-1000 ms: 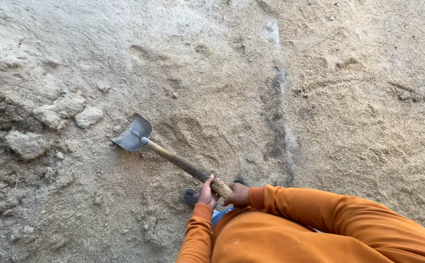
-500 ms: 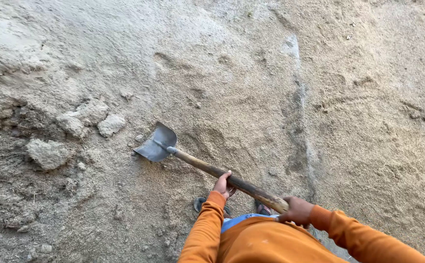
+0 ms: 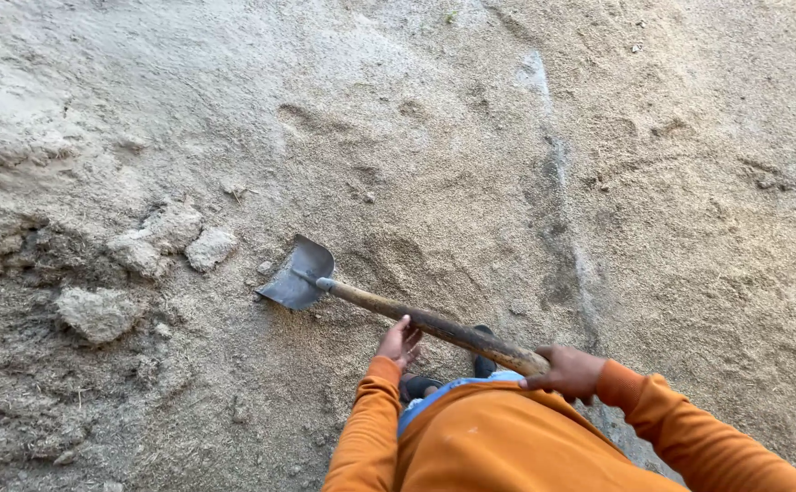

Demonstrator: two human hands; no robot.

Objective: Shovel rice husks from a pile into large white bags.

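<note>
Left hand (image 3: 400,343) now off shovel (image 3: 299,276)

Sandy ground (image 3: 471,137) fills the view in soft daylight, with hard clods (image 3: 97,312) at left and a pale streak (image 3: 557,173) running through it.

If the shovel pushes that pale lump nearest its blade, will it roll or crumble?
The pale rounded dirt clod would probably crumble: its surface looks dry and cracked. It may tumble slightly rather than roll, being irregular. The metal shovel blade looks stiff enough to shift it.
</note>
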